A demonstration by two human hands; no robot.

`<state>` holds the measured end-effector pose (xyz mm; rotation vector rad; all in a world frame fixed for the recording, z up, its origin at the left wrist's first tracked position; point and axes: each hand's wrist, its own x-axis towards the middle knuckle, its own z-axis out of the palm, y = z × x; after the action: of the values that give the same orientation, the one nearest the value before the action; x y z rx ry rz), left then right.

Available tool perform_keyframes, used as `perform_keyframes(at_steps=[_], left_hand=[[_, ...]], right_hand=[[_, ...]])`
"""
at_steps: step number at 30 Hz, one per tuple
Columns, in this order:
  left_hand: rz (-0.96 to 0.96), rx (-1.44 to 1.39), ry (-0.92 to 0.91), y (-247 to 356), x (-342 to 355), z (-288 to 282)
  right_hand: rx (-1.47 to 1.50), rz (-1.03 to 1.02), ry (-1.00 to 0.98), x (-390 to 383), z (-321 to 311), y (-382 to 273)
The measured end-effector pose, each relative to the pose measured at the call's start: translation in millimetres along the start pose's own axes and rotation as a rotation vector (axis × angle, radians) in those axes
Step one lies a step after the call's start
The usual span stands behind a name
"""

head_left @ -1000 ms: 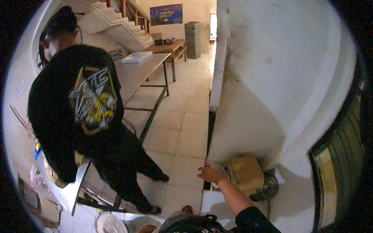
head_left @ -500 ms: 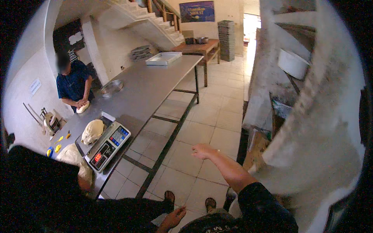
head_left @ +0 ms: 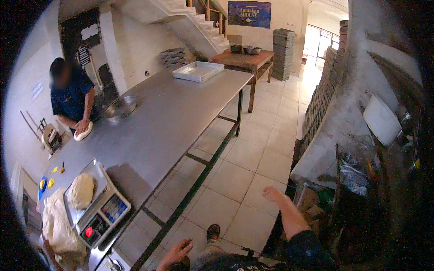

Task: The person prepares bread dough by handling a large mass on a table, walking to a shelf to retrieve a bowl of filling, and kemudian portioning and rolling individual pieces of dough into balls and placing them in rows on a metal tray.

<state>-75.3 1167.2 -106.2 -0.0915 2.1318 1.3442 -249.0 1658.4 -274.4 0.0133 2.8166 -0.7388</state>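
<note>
My left hand (head_left: 177,253) hangs low by my body with loosely curled fingers, holding nothing. My right hand (head_left: 275,197) is stretched out over the floor tiles, empty, with fingers loosely apart. Left of me is the steel table (head_left: 153,122). On its near end a digital scale (head_left: 113,210) bears a dough lump (head_left: 81,190), and a large dough mass (head_left: 61,221) lies beside it, partly over a hand (head_left: 45,246) at the left edge. Yellow scrapers (head_left: 50,182) lie nearby. At the far side a co-worker (head_left: 72,95) in dark clothes presses both hands onto dough (head_left: 84,132).
A metal bowl (head_left: 121,110) and tray (head_left: 197,75) sit on the table. Beyond are a wooden table (head_left: 242,57), stairs (head_left: 199,22) and stacked grey trays (head_left: 282,54). A tiled aisle (head_left: 242,176) runs beside the table. Cluttered shelves (head_left: 352,180) and leaning trays (head_left: 318,104) line the right.
My view has turned and advanced past the dark-clothed person on the left, who is now mostly out of view. The scale and dough appear nearer, and my foot has stepped forward.
</note>
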Motion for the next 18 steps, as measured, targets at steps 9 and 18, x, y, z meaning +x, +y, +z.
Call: perform_keyframes(at_steps=[9,18], left_hand=[[0.267,0.249,-0.017,196,252,-92],[0.480,0.115,-0.020,365,510,-73]], right_hand=[[0.443,0.951,-0.063,-110,80,169],[0.697,1.127,-0.008,-29,38,206]])
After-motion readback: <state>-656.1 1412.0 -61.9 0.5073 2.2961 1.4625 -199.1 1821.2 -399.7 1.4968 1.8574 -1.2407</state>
